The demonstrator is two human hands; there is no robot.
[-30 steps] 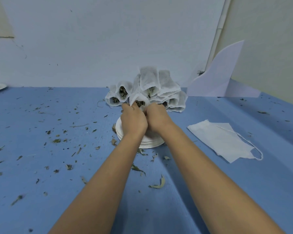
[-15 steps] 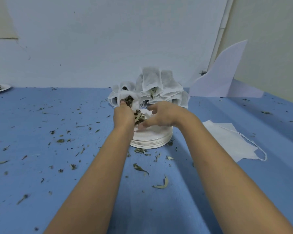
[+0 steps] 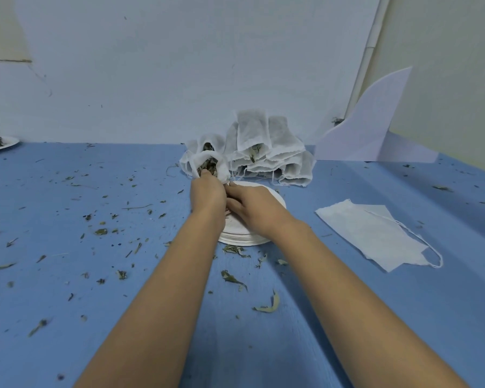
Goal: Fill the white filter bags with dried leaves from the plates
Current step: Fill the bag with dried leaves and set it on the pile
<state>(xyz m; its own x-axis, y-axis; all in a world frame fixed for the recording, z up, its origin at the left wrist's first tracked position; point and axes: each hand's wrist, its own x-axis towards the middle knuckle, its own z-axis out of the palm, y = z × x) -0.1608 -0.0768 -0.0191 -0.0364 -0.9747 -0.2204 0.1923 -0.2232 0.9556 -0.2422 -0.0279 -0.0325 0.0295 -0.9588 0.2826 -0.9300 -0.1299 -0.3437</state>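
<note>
Left hand (image 3: 207, 195) grips a stuffed filter bag (image 3: 221, 170) (leaves (image 3: 210, 163) poking out).
Right hand (image 3: 251, 210) sits over the plate stack (image 3: 252, 240), fingertips hidden, so I can't tell its grip.

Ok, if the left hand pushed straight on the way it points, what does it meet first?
The left hand points away at the open leaf-filled bag whose rim it pinches; just behind, probably, the pile of filled bags against the wall.
</note>
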